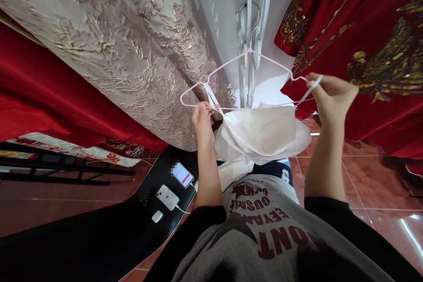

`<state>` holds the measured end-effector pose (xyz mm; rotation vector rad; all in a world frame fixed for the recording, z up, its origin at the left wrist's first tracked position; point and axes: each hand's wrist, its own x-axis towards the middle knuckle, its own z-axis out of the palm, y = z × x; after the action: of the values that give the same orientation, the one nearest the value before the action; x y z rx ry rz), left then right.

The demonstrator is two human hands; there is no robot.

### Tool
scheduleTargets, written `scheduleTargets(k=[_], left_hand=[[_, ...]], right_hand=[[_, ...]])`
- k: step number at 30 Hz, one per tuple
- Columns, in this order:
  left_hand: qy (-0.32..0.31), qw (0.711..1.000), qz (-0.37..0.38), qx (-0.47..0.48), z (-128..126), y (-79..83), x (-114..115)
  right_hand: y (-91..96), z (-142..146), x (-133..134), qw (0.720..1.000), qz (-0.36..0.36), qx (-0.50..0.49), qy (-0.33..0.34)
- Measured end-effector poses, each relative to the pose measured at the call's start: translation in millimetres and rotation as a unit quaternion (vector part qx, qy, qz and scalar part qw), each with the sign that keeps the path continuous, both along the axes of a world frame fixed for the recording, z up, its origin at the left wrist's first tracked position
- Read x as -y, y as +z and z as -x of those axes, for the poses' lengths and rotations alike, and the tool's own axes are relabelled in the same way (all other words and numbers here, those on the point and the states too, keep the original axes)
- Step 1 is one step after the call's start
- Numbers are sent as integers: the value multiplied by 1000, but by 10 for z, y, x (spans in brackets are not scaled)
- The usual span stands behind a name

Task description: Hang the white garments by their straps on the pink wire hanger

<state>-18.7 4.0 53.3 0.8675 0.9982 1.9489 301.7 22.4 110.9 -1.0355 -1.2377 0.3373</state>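
Observation:
A thin white wire hanger [231, 64] hangs by its hook from a white rail above. A small white strappy garment [261, 134] droops from its bottom bar. My left hand [202, 119] pinches the garment's left strap at the hanger's left end. My right hand [330, 94] grips the right strap and pulls it over the hanger's right shoulder. Both hands are closed on the straps.
A beige-and-gold brocade dress [125, 39] hangs left, and red embroidered gowns [363, 31] hang right. A black table [109, 229] below holds two phones [167, 197], one [183, 174] with its screen lit, and a small white case [157, 216]. The floor is red tile [373, 185].

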Motion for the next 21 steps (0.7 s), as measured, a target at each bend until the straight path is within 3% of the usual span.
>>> scheduleTargets(k=[2, 4, 8, 10, 12, 15, 18, 21], left_hand=[[1, 1000, 3, 2, -22, -15, 5], [-2, 1000, 4, 6, -44, -24, 8], [-19, 999, 25, 8, -62, -14, 8], [-16, 999, 30, 6, -76, -4, 10], [-19, 999, 24, 9, -104, -10, 18], [-35, 999, 16, 22, -162, -73, 56], [-7, 999, 38, 5, -215, -153, 172], [37, 991, 63, -114, -245, -99, 392]], right_hand=[[174, 29, 3, 996, 44, 68, 47], [301, 105, 23, 990, 44, 123, 61], [348, 325, 122, 984, -54, 168, 5], [253, 477, 166, 982, -71, 174, 17], [89, 646, 170, 972, -40, 207, 102], [-208, 863, 112, 932, 32, 288, 220], [-434, 957, 82, 926, 66, 319, 193], [-504, 938, 134, 931, 55, 321, 165]])
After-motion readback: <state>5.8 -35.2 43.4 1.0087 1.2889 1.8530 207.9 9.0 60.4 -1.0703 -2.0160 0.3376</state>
